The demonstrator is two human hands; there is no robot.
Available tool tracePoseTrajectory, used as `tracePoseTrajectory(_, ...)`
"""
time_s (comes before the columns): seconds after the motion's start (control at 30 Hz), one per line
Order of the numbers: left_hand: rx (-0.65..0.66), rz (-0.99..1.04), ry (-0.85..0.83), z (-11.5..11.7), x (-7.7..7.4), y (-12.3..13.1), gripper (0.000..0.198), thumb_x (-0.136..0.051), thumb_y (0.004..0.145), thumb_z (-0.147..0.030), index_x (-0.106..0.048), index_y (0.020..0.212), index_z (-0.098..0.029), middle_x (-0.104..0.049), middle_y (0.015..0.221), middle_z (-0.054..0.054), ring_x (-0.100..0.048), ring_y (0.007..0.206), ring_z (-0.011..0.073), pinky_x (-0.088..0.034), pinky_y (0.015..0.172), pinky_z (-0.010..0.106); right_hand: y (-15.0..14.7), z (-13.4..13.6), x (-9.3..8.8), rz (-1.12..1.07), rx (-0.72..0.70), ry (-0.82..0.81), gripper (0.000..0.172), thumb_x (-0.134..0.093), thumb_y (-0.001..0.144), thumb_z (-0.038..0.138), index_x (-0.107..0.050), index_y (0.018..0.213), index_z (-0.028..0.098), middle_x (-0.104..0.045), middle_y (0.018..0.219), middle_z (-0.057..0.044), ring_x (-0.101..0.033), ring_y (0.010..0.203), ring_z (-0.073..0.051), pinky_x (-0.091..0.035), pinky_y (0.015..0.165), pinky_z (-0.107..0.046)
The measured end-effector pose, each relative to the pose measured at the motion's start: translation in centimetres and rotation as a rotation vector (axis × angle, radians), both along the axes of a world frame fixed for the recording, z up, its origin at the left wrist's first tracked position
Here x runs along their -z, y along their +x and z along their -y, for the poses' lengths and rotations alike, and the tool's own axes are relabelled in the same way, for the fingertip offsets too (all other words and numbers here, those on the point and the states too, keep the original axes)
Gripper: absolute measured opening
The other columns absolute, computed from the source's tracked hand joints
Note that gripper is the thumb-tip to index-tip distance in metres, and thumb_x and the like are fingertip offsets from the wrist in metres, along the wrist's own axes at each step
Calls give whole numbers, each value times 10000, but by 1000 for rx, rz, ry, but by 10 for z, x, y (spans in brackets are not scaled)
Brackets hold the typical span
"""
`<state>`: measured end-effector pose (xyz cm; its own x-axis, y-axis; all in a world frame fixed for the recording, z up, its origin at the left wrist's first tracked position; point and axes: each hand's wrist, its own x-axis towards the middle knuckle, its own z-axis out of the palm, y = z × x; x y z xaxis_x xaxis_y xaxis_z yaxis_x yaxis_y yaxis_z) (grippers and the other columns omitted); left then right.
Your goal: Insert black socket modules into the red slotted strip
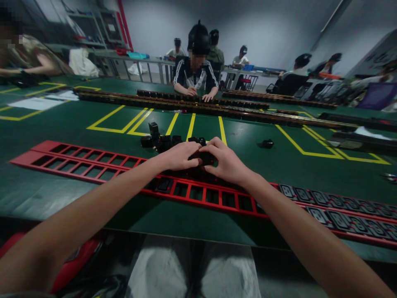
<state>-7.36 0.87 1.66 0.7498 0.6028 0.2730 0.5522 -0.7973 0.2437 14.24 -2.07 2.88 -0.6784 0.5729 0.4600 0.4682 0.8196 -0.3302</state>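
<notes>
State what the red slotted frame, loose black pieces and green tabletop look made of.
Red slotted frame: plastic or painted metal, unclear which; even colour, low sheen. Loose black pieces: probably moulded plastic, semi-gloss; small edge highlights. Green tabletop: likely a rubber or vinyl covering, satin; soft reflections.

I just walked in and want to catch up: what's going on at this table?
A person's left hand and right hand meet around a small black part, over a long red tray. Many of the tray's slots are open, while dark pieces fill its right end. Loose black blocks lie just beyond the hands on the green table. Across it, a co-worker leans over long dark strips.
</notes>
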Motion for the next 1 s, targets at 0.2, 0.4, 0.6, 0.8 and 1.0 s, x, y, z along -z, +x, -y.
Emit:
tracePoseTrajectory(0.2,9,13,-18,1,-1,-1,291,-439,851,-422,-517,951,-160,-614,940,111,-572,847,256,-482,778,398,1,1,0,-11,-19,7,446,-687,776,158,-580,1204,221,-498,1121,-79,-568,1003,-237,-533,876,-399)
tracePoseTrajectory(0.4,31,28,-17,0,0,-1,308,-441,860,-439,-522,963,-160,-616,960,109,-576,870,254,-486,798,395,0,0,1,-21,-31,0,446,-701,767,150,-585,1191,223,-497,1115,-73,-568,1003,-233,-534,879,-398)
tracePoseTrajectory(0.6,57,31,-42,1,-3,-2,293,-455,852,-440,-519,940,-168,-611,948,100,-575,865,248,-485,798,393,1,2,-1,-18,-48,-18,447,-713,765,151,-581,1185,230,-505,1116,-68,-570,1003,-230,-532,886,-399)
tracePoseTrajectory(0.8,81,45,-50,3,-4,-2,286,-463,839,-450,-501,900,-173,-591,915,88,-563,840,240,-469,776,382,1,3,-2,7,-50,-28,440,-712,765,158,-578,1177,229,-510,1112,-63,-571,999,-226,-530,887,-393)
tracePoseTrajectory(1.0,63,42,-22,3,-4,-1,281,-475,837,-449,-495,900,-175,-592,918,86,-558,836,236,-474,767,378,1,3,-1,16,-32,-11,419,-700,776,175,-569,1170,235,-504,1123,-67,-569,1006,-226,-533,882,-392)
